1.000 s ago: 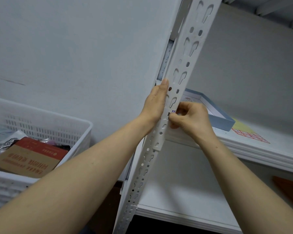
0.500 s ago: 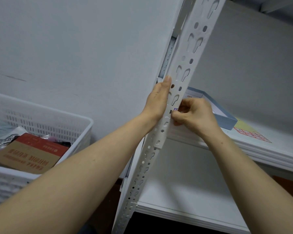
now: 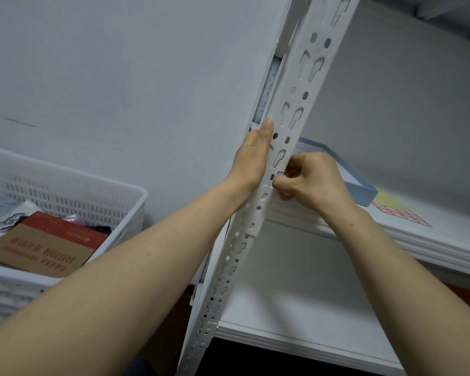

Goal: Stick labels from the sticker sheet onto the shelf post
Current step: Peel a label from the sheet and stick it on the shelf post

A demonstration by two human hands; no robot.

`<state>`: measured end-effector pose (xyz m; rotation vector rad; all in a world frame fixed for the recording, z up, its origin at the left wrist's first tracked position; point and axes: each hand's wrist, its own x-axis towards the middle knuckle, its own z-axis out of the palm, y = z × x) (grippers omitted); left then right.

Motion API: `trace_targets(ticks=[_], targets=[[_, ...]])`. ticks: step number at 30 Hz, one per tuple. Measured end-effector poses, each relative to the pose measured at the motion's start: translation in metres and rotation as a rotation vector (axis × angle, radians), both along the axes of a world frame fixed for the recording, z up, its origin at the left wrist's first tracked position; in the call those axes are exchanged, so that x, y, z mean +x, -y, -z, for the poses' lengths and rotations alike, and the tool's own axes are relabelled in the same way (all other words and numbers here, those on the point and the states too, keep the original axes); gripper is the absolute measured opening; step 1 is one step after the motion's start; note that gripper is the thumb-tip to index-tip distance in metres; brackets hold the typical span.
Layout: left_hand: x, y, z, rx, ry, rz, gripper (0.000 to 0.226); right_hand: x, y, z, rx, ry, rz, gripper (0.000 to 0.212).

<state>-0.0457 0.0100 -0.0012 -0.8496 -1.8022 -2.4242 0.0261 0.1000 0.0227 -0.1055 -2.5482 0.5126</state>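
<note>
While the left hand (image 3: 251,158) lies flat and open along the left edge of the white shelf post (image 3: 288,126), fingers straight and pointing up the post, the right hand (image 3: 310,180) is curled at the post's right edge, thumb and fingertips pinched on a small label (image 3: 280,173) with blue writing. That label sits against the post's face just beside a keyhole slot; how much of it is stuck down I cannot tell, since the fingers cover most of it. Both forearms reach up from the bottom corners of the view. The post runs slanted from the bottom centre to the top right, punched with round holes and keyhole slots. On the upper shelf (image 3: 445,240), behind the right hand, lies a shallow blue-edged box (image 3: 361,185), and just beside it, toward the shelf's front edge, the sticker sheet (image 3: 399,213), yellow with a red grid. A white basket (image 3: 73,191) at the left holds a red-and-brown carton (image 3: 44,245).
</note>
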Motion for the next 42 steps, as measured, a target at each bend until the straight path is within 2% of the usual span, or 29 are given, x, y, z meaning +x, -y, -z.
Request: trace_targets(ticks=[4,5,7,8,10,14,20,29,32,35,42], targets=[[0.003,0.002,-0.001,-0.009,0.009,0.004,0.057,0.005,-0.008,0.001,-0.177,0.043,-0.062,0.008],[0.003,0.003,-0.001,-0.011,0.007,0.008,0.056,0.008,-0.009,0.003,-0.246,0.007,-0.076,0.006],[0.003,0.004,-0.001,0.006,0.018,0.017,0.053,0.014,-0.009,0.009,-0.331,-0.156,-0.054,0.018],[0.004,0.005,-0.002,0.016,0.029,0.023,0.051,0.016,-0.008,0.013,-0.292,-0.246,-0.044,0.018],[0.004,0.005,-0.003,0.021,0.029,0.023,0.052,0.018,-0.006,0.022,-0.09,-0.365,-0.034,0.008],[0.006,0.005,-0.002,0.01,0.031,-0.009,0.046,0.013,-0.001,0.036,0.208,-0.44,0.055,0.005],[0.008,0.006,-0.003,0.013,0.034,0.006,0.05,0.005,0.006,0.044,0.402,-0.578,0.155,0.01],[0.006,0.006,-0.004,-0.001,0.041,0.004,0.052,0.001,0.013,0.042,0.388,-0.507,0.285,0.007],[0.006,0.006,-0.003,0.002,0.043,0.004,0.053,0.0,0.016,0.038,0.357,-0.345,0.338,0.014],[0.007,0.006,-0.003,0.007,0.05,0.006,0.053,-0.001,0.013,0.037,0.342,-0.287,0.339,0.02],[0.008,0.006,-0.004,0.024,0.042,0.006,0.043,-0.006,0.009,0.041,0.304,-0.478,0.283,0.009]])
